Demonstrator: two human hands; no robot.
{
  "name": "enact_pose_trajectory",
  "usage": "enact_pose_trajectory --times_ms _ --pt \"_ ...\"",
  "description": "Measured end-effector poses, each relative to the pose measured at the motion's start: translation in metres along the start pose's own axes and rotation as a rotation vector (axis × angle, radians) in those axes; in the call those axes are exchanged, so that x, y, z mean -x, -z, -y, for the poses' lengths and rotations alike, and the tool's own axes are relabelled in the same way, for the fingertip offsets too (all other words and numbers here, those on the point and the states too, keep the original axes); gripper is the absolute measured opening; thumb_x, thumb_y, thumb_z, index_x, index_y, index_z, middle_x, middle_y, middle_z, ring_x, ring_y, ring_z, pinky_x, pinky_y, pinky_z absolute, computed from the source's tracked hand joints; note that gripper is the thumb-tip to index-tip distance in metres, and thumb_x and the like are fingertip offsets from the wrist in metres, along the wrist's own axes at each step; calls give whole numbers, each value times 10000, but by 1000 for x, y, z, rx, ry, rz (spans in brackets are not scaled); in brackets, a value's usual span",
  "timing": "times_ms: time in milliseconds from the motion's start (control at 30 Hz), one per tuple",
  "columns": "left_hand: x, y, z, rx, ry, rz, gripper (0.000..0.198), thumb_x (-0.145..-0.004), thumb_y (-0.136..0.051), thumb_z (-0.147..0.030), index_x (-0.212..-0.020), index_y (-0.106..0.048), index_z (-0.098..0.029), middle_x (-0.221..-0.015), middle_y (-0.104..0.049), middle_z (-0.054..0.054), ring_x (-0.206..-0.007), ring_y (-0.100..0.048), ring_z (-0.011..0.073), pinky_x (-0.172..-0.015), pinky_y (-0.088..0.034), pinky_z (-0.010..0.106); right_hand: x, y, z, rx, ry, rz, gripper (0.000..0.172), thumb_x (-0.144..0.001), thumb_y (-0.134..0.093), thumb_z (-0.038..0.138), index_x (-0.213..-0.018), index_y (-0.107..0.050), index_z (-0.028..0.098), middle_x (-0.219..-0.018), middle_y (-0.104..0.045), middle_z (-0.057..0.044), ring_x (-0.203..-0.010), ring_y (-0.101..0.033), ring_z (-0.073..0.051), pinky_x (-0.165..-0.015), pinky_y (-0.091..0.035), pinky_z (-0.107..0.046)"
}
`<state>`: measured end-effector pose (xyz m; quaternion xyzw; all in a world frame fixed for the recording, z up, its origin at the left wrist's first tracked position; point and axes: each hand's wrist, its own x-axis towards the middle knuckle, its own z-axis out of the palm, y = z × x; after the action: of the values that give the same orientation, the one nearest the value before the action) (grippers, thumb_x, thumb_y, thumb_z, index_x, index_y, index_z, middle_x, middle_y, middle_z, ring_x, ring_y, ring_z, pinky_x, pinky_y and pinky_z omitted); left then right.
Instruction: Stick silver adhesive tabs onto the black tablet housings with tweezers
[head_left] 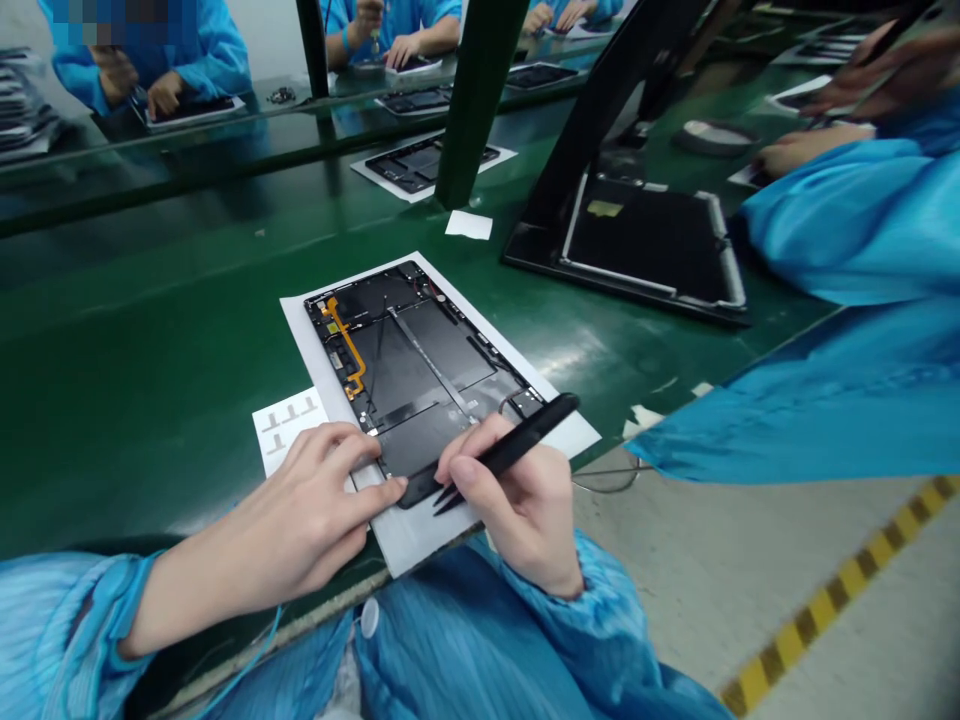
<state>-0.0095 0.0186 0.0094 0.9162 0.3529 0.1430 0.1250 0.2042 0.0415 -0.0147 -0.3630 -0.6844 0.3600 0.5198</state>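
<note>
An opened tablet (420, 350) lies on a white sheet (409, 545) near the table edge, its inside facing up. An orange flex cable (351, 350) runs along its left side and a grey ribbon cable (427, 355) crosses its middle. My left hand (307, 500) rests on the tablet's near left corner, thumb and fingers apart and pressing on it. My right hand (517, 495) grips black tweezers (532, 430), their tips just off the tablet's near edge, above the sheet. Beside my left hand, a white sticker sheet (289, 425) carries several small grey T-shaped pieces.
A black stand (622, 300) holding a dark panel is at the right. A green post (480, 100) rises beyond the tablet. Another opened tablet (405, 165) lies behind. A co-worker's blue sleeve (847, 220) reaches in from the right; other people sit across the green table (150, 400).
</note>
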Motion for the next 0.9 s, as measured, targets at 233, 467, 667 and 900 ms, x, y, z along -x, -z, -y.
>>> enact_pose_trajectory --times_ms 233,467,667,900 --pt "-39 41 33 -16 18 36 296 -949 -450 -258 -1176 -626 -188 -1097 -586 106 -1063 -488 254 -924 -448 433 -3 -1 2 89 32 44 301 -942 -519 272 -657 -544 177 -580 -544 5 -512 -501 -128 -503 -364 -270" --pt "-90 67 149 -7 496 -155 339 -881 -564 -299 -1152 -616 -102 -1070 -625 110 -990 -572 245 -931 -456 442 -6 -1 4 159 40 84 335 -945 -492 269 -619 -461 197 -559 -475 25 -492 -451 -114 -484 -329 -259" --pt "-84 51 194 151 652 -75 263 -939 -579 -361 -1042 -610 -121 -949 -633 37 -818 -627 157 -749 -546 335 -7 -2 3 161 73 107 303 -952 -486 242 -654 -453 199 -571 -471 34 -502 -457 -112 -489 -333 -246" --pt "-81 47 197 297 685 -8 266 -944 -572 -362 -1042 -611 -118 -988 -635 49 -862 -633 167 -766 -554 344 -6 -2 2 176 86 119 292 -965 -470 242 -676 -473 197 -587 -504 33 -525 -500 -115 -503 -355 -238"
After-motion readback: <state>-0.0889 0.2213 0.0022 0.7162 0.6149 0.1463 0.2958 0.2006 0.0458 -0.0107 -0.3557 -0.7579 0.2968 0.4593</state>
